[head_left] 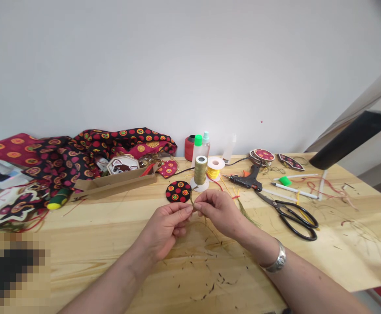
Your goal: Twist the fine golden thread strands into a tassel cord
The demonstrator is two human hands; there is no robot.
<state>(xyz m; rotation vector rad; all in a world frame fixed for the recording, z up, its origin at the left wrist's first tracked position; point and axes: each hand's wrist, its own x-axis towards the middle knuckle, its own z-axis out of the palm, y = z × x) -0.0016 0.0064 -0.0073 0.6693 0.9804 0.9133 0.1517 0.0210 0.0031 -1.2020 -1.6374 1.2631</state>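
Olive thread [192,201] is pinched between the fingertips of both hands just above the wooden tabletop [88,244], near its middle and a little in front of a round fabric-covered disc [178,192]. The left hand [167,226] has thumb and forefinger pressed together on the strand. The right hand [218,210] meets it fingertip to fingertip, its fingers curled closed on the same strand, with a silver bangle [277,260] on the wrist. A small loop of the strand rises just behind the fingertips, close to the olive spool [200,170], which stands upright beside a yellow spool [215,167].

Bare wood strewn with thread clippings lies under and in front of the hands, running to the near edge. To the right, black-handled scissors [295,214] lie near the right wrist, with a black glue gun [247,179] behind them. To the left the wood is open as far as a shallow cardboard tray [118,182] and heaped patterned fabric [88,150] along the wall.

Whether the held strand runs on to the olive spool is hard to make out. A dark bar [350,139] crosses the far right corner, and a pixelated patch [13,270] covers the lower left.
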